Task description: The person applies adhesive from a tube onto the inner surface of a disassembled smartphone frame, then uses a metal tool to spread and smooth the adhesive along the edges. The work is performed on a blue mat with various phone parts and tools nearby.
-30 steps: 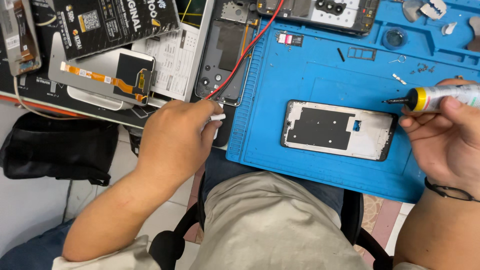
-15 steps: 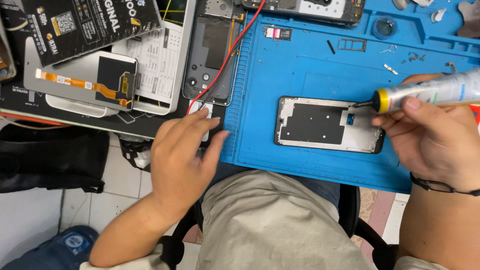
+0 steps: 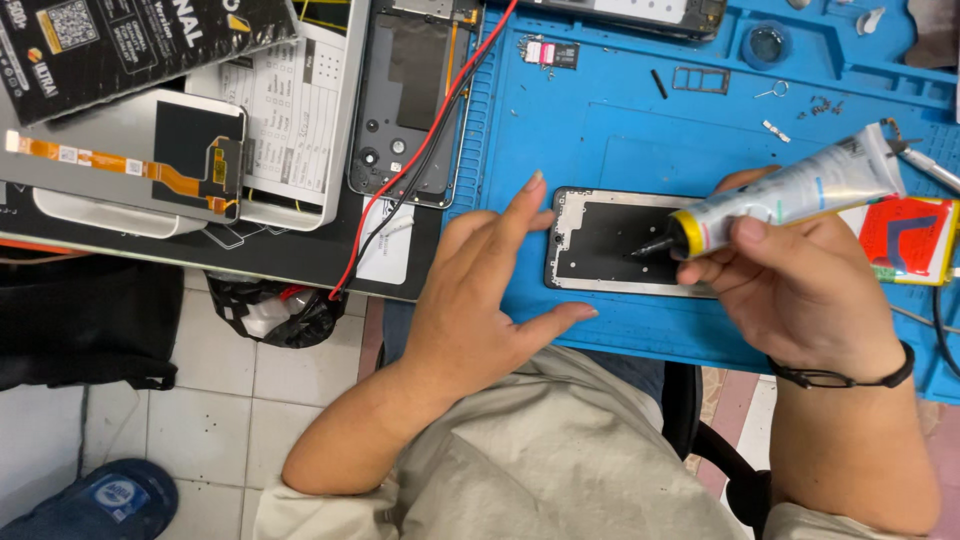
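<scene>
The left hand (image 3: 480,300) and forearm are bare. The right hand (image 3: 800,290) wears a thin black wristband (image 3: 840,377). Short beige sleeves (image 3: 300,500) and beige trousers (image 3: 560,450) show below.

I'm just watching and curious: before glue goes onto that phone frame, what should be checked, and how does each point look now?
1. Frame lies flat on the blue mat: ok.
2. Left hand steadies the frame: ok, a fingertip touches its left edge.
3. Right hand grips the glue tube firmly: ok.
4. Nozzle aimed at the frame: ok, the tip is over the dark inner panel; whether it touches, cannot tell.
5. Glue flowing cleanly: cannot tell, the tip is too small to see.
6. Loose screws kept away from the frame: ok, they lie farther up the mat.
</scene>
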